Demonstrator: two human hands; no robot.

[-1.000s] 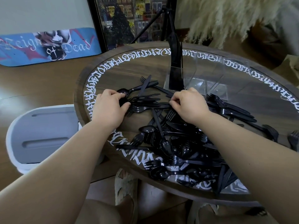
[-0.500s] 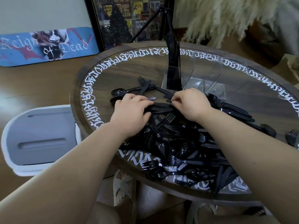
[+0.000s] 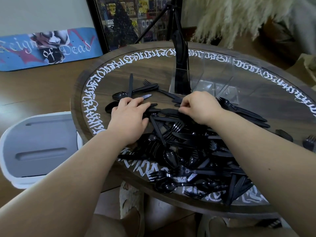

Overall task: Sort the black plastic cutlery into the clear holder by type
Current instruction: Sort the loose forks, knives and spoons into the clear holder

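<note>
A: Grip first. What are the hands doing?

B: Left hand [image 3: 127, 116] is lying palm down at the far left edge of the cutlery pile [image 3: 189, 147], fingers spread and nearly straight, fingertips pressing on black handles. It is not curling round anything that I can make out. Right hand [image 3: 200, 106] is sitting knuckles up at the pile's far edge, fingers curled under, thumb and forefinger pinching the end of a knife [image 3: 169, 111] lying flat between the two hands.

A: Counts?

B: Two hands, both on the pile. The pile itself is too tangled to be counting: knives, forks and spoons are overlapping across the near half of the round table [image 3: 109, 65]. Apart from the heap I am counting two loose spoons [image 3: 119, 95] beyond the left fingers, one long knife [image 3: 130, 84] lying across them, and two fork heads [image 3: 309, 142] alone near the right edge.

A: And the holder?

B: One clear holder [image 3: 220, 77], standing on the far side of the table just beyond the right hand. One compartment, the leftmost, is holding upright black pieces [image 3: 181, 53]; how many, I cannot tell. The others are showing only clear plastic.

A: Around it?

B: White lettering is ringing the tabletop. One grey-and-white bin [image 3: 35, 147] is sitting on the floor to the left, and one blue skateboard deck [image 3: 46, 48] is leaning against the wall.
</note>
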